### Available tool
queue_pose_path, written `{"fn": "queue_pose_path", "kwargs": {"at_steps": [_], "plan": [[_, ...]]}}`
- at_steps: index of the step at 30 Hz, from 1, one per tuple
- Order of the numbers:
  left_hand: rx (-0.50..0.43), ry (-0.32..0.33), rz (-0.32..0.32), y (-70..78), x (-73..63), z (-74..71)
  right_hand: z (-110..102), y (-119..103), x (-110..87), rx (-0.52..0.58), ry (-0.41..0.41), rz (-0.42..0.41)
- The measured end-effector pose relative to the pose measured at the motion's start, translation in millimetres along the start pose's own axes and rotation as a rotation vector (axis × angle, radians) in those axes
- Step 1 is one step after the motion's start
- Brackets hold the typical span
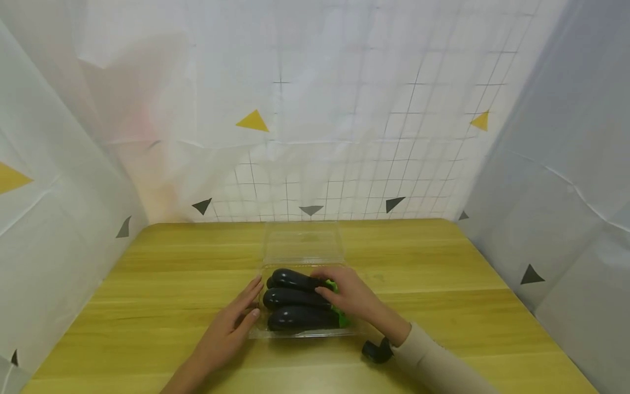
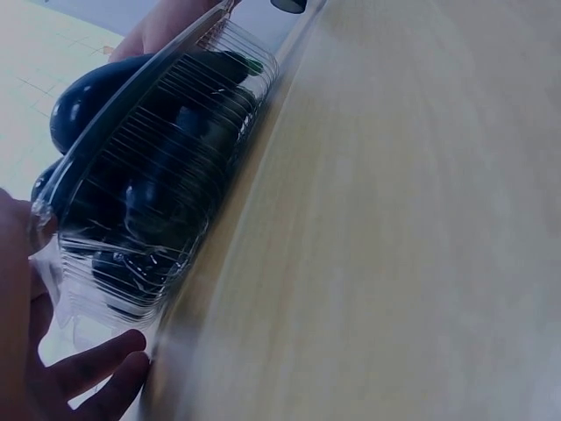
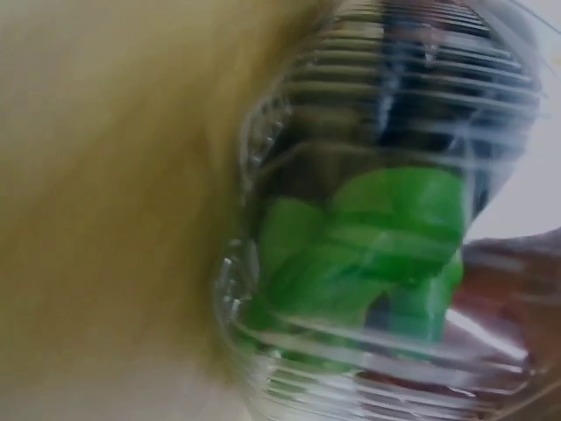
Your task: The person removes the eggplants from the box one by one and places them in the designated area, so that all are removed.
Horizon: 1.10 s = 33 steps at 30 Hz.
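Observation:
A clear plastic clamshell container (image 1: pixel 305 334) stands on the table with its lid (image 1: pixel 302 243) folded back. Inside lie several dark purple eggplants (image 1: pixel 300 318) with green stem ends; a front one (image 2: pixel 96 101) bulges above the rim in the left wrist view. My right hand (image 1: pixel 351 293) holds the stem end of the rear eggplant (image 1: pixel 292 278), thumb and fingers on either side of it. At the container's left end rests my left hand (image 1: pixel 226 331), fingers extended along the wall. Blurred green stem ends (image 3: pixel 359 254) show through the plastic in the right wrist view.
The wooden table (image 1: pixel 187 262) meets a white sheet wall (image 1: pixel 344 180) at the back and sheet walls at both sides. A dark curved object (image 1: pixel 378 351) sits by the right sleeve (image 1: pixel 433 355).

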<state>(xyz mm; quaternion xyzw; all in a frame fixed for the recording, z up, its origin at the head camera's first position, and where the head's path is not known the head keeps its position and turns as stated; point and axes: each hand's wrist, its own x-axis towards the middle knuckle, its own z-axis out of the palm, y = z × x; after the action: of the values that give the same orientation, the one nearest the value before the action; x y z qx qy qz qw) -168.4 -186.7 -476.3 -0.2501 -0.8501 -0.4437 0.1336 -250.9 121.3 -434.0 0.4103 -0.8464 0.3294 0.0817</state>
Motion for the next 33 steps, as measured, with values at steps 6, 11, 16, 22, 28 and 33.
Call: {"fn": "queue_pose_path", "kwargs": {"at_steps": [6,11,16,22,28,33], "plan": [[0.031,0.006,0.005,-0.6,-0.3,-0.1,-0.8,0.8,0.2,-0.040,-0.042,0.029],[0.041,0.008,0.016,-2.0,-1.2,0.4,1.2,4.2,-0.5,-0.023,-0.012,-0.005],[0.043,0.014,0.031,-2.5,-1.4,0.6,2.0,7.3,-2.1,0.014,0.048,-0.043],[0.056,0.029,0.040,-1.8,-1.8,0.2,0.0,7.1,-3.2,0.062,0.090,-0.036],[0.055,0.029,0.029,-1.1,-1.7,-0.4,-1.2,7.2,-2.9,0.084,0.123,-0.046],[0.053,0.029,0.033,-1.8,-1.8,-0.3,-1.8,7.3,-3.5,0.085,0.151,-0.049]]}}
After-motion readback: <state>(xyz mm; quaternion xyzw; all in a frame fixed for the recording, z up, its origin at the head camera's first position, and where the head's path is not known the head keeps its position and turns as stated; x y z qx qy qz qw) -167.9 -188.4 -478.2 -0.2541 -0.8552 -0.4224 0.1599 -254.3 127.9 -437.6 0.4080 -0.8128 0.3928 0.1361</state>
